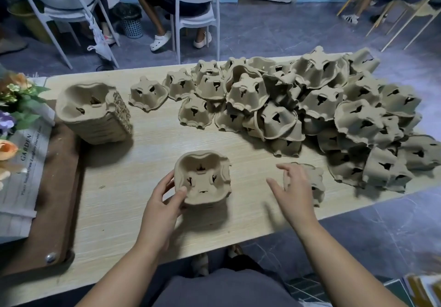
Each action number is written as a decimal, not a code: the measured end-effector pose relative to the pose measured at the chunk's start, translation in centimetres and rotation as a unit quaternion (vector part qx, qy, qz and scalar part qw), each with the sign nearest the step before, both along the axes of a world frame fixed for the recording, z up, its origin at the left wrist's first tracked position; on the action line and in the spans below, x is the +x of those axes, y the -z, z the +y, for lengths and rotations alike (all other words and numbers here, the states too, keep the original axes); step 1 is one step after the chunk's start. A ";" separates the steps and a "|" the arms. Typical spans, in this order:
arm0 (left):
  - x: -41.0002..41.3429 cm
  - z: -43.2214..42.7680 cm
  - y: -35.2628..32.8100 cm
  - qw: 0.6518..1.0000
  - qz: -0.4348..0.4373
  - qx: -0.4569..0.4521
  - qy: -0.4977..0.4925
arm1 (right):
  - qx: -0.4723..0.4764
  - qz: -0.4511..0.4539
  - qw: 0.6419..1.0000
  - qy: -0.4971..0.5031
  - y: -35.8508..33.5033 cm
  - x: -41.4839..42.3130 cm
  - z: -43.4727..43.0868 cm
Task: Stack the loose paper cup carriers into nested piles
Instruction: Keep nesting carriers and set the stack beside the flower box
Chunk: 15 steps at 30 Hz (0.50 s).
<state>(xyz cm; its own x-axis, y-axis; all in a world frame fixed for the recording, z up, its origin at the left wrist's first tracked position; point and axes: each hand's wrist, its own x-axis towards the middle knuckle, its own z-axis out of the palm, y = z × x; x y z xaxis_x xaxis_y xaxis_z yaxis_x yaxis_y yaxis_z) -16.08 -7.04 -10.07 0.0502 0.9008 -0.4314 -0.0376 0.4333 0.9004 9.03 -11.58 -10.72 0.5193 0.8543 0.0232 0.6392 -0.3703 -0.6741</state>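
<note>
While your left hand [162, 206] grips the near pile [202, 178] by its rim, close your right hand [294, 193], fingers spread and empty, on the carrier [316, 178] just right, align corners, then seat it squarely.

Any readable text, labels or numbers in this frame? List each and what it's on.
"GARDEN": printed on the white paper wrap around the flowers, far left.
Smaller printed line beside it on the same wrap: too blurred to read.
Paper cup carriers: no print or labels visible.
</note>
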 end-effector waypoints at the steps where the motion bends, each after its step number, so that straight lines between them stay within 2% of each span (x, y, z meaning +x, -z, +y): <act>1: 0.5 0.1 0.0 1.000 -0.002 0.000 0.005 | -0.002 -0.028 0.999 0.025 0.3 1.6 -0.8; 4: 2.1 0.4 0.1 1.000 -0.005 0.002 0.026 | -0.061 -0.063 0.993 0.079 0.9 5.5 -2.4; 8: 4.7 0.7 0.2 0.998 0.003 0.008 0.060 | -0.160 -0.033 0.981 0.101 1.9 7.5 -2.1; 12: 5.7 0.9 0.3 0.998 0.002 0.000 0.069 | -0.182 -0.019 0.980 0.079 2.7 7.7 -0.8; 15: 5.6 1.0 0.3 0.998 -0.006 -0.006 0.066 | -0.141 0.019 0.986 0.088 2.4 8.4 -0.7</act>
